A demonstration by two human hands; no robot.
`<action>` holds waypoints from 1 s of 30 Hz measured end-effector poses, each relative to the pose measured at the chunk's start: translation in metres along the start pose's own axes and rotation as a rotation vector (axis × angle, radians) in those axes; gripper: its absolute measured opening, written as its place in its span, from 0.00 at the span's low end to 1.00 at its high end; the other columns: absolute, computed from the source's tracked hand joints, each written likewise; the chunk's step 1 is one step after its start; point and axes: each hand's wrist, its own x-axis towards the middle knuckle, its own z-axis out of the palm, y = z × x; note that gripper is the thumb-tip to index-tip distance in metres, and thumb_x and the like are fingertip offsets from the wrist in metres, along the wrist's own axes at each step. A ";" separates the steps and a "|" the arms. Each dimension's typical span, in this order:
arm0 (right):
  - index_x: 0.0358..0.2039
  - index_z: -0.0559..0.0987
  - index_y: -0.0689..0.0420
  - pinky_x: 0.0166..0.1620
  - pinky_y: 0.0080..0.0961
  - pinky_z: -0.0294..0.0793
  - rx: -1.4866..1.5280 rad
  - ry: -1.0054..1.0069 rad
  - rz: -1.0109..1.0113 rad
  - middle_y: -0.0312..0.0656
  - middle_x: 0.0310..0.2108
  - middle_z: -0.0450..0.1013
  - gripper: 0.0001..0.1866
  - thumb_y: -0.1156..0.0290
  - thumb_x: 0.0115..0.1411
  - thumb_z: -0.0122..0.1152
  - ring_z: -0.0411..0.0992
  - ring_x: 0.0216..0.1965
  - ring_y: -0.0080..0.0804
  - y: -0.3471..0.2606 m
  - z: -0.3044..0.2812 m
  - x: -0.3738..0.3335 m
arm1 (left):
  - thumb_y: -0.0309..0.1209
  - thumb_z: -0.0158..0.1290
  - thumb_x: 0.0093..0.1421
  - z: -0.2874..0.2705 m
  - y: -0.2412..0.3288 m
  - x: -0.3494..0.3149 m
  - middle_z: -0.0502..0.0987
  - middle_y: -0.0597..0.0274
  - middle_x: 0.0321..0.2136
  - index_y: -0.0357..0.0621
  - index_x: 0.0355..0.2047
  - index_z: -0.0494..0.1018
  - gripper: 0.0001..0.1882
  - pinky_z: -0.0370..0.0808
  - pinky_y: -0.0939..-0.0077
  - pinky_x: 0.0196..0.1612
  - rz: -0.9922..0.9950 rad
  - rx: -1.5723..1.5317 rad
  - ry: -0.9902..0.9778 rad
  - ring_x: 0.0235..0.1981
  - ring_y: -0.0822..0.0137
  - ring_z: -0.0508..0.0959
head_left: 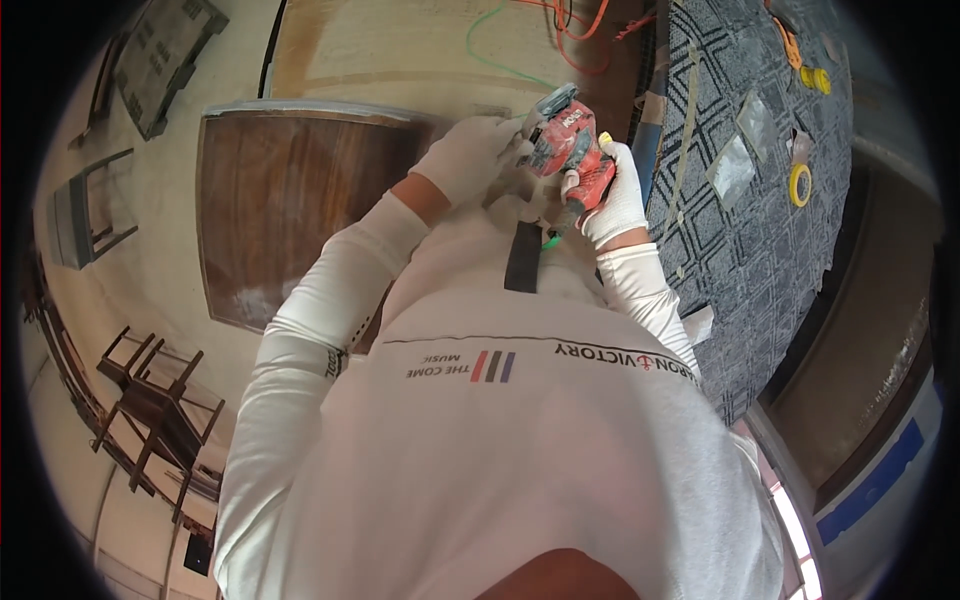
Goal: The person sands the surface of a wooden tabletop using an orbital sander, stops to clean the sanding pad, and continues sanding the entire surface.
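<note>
A red and grey power sander (568, 138) is held up in front of my waist, tilted with its grey pad end toward the upper left. My right hand (622, 200), in a white glove, wraps around its red body. The white-gloved left hand (465, 158) has its bent fingers at the edge of the sander's pad; the fingertips are partly hidden and blurred. A green fitting (551, 240) shows below the sander's rear end. Beside my left forearm lies a dark brown wooden panel (300, 200) with pale dusty patches.
At the right, a grey patterned cloth surface (740, 260) bears a yellow tape roll (800, 186), clear plastic packets (735, 172) and an orange-handled tool (787, 42). Orange hose (566, 35) and green hose (470, 38) run beyond the sander. A dark wooden chair (158, 415) stands at the left.
</note>
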 end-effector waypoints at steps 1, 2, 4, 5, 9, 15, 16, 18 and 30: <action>0.40 0.73 0.50 0.26 0.26 0.73 -0.007 0.001 0.006 0.36 0.35 0.74 0.14 0.58 0.58 0.61 0.70 0.28 0.33 0.001 -0.001 0.000 | 0.35 0.54 0.64 0.001 -0.002 0.000 0.76 0.52 0.34 0.41 0.38 0.74 0.10 0.73 0.56 0.43 0.012 0.045 -0.020 0.40 0.47 0.76; 0.40 0.73 0.50 0.26 0.26 0.73 -0.014 0.002 0.013 0.37 0.35 0.74 0.14 0.58 0.58 0.61 0.70 0.28 0.33 0.001 -0.002 0.000 | 0.37 0.54 0.64 0.002 -0.007 -0.001 0.76 0.52 0.33 0.41 0.38 0.74 0.11 0.73 0.56 0.43 0.025 0.090 -0.040 0.39 0.48 0.76; 0.42 0.73 0.49 0.27 0.26 0.72 -0.012 -0.005 -0.017 0.37 0.36 0.74 0.15 0.58 0.57 0.61 0.70 0.30 0.32 0.002 -0.006 0.004 | 0.41 0.56 0.63 0.003 -0.004 0.002 0.77 0.53 0.32 0.42 0.36 0.75 0.14 0.73 0.57 0.42 -0.034 0.148 -0.131 0.38 0.49 0.77; 0.42 0.72 0.49 0.27 0.26 0.72 -0.030 -0.012 -0.038 0.37 0.37 0.73 0.15 0.58 0.57 0.61 0.70 0.30 0.32 0.003 -0.005 0.004 | 0.43 0.56 0.61 -0.003 0.006 0.007 0.78 0.53 0.31 0.42 0.35 0.76 0.15 0.74 0.57 0.42 -0.109 0.168 -0.197 0.37 0.50 0.77; 0.41 0.73 0.49 0.27 0.26 0.73 -0.037 -0.029 -0.067 0.37 0.36 0.74 0.14 0.60 0.57 0.61 0.71 0.29 0.31 0.004 0.003 0.000 | 0.48 0.57 0.59 -0.002 0.011 0.019 0.81 0.54 0.30 0.43 0.32 0.78 0.19 0.76 0.59 0.41 -0.384 0.104 -0.328 0.36 0.51 0.80; 0.39 0.74 0.51 0.27 0.28 0.74 0.072 -0.014 0.059 0.36 0.35 0.75 0.13 0.61 0.57 0.61 0.70 0.27 0.33 0.005 -0.009 0.006 | 0.40 0.55 0.56 0.013 0.022 0.004 0.82 0.55 0.28 0.47 0.30 0.81 0.12 0.78 0.58 0.38 -0.071 0.374 -0.397 0.33 0.51 0.83; 0.39 0.74 0.52 0.28 0.29 0.75 0.121 0.017 0.125 0.37 0.35 0.75 0.13 0.60 0.57 0.61 0.70 0.27 0.34 0.005 -0.013 0.010 | 0.37 0.55 0.55 0.024 0.024 -0.002 0.82 0.55 0.26 0.48 0.29 0.81 0.09 0.78 0.57 0.37 0.011 0.430 -0.439 0.33 0.53 0.83; 0.39 0.75 0.53 0.29 0.29 0.75 0.219 0.015 0.154 0.39 0.35 0.75 0.14 0.59 0.57 0.62 0.70 0.27 0.34 0.010 -0.023 0.024 | 0.34 0.55 0.54 0.052 0.023 -0.036 0.81 0.55 0.24 0.48 0.29 0.81 0.07 0.78 0.58 0.36 0.169 0.454 -0.404 0.33 0.56 0.83; 0.52 0.67 0.69 0.28 0.18 0.71 0.231 -0.364 0.105 0.52 0.39 0.67 0.36 0.49 0.57 0.63 0.66 0.29 0.28 -0.051 -0.044 -0.006 | 0.39 0.60 0.64 0.008 -0.021 -0.017 0.76 0.70 0.22 0.41 0.33 0.79 0.13 0.70 0.79 0.27 -0.617 -0.721 0.231 0.23 0.79 0.72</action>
